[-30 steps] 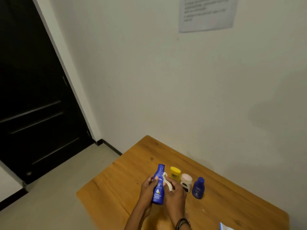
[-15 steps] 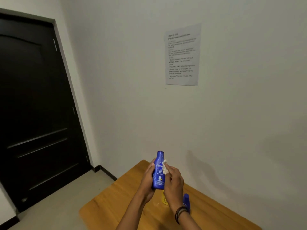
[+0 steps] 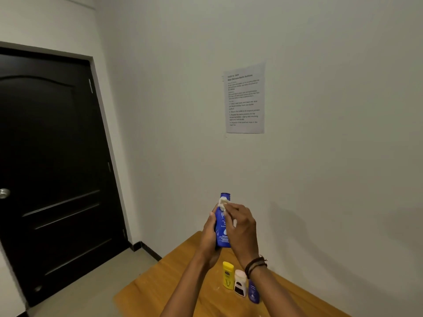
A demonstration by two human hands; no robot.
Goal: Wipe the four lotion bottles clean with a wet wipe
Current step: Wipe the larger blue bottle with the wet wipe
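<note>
While left hand grips blue bottle, right hand pinches wipe, label unreadable.

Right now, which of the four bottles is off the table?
The tall blue bottle, held upright in the left hand while the right hand presses a wipe near its cap. The other three stand on the table.

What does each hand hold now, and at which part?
The left hand holds the tall blue bottle around its lower body. The right hand presses a wipe near the cap.
</note>
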